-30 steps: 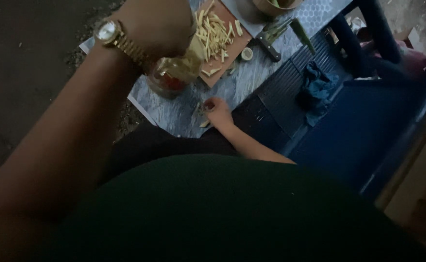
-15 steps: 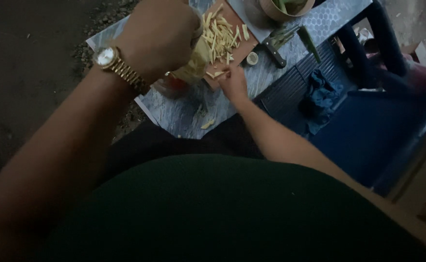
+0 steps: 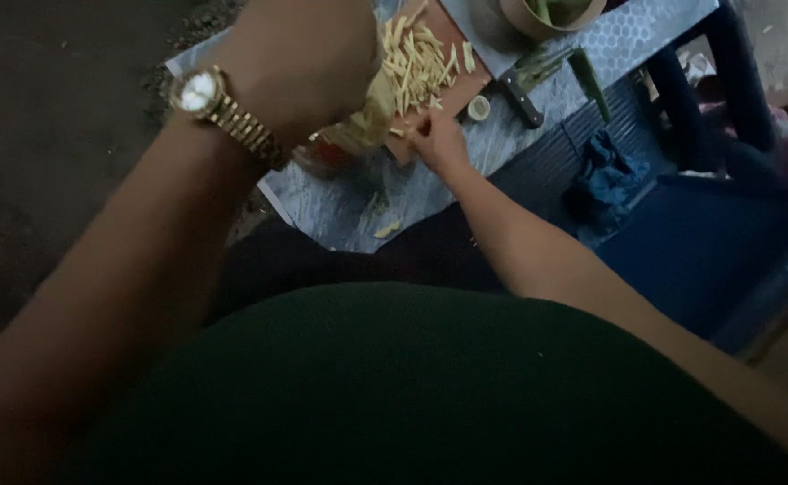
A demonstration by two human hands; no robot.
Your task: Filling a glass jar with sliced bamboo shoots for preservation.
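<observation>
Hands: left hand point(image 3: 300, 67), raised, clenched round a clear bag point(image 3: 363, 121), contents probably strips. Right hand point(image 3: 437, 139) pinches strips point(image 3: 421, 63) at board point(image 3: 430, 85) edge. Knife point(image 3: 522, 99) just beside. Risk: tilted bag spilling; strips dropping onto cloth point(image 3: 502, 144).

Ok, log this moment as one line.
left hand: holds clear bag | right hand: pinching pale strips at cutting board edge | knife beside
</observation>
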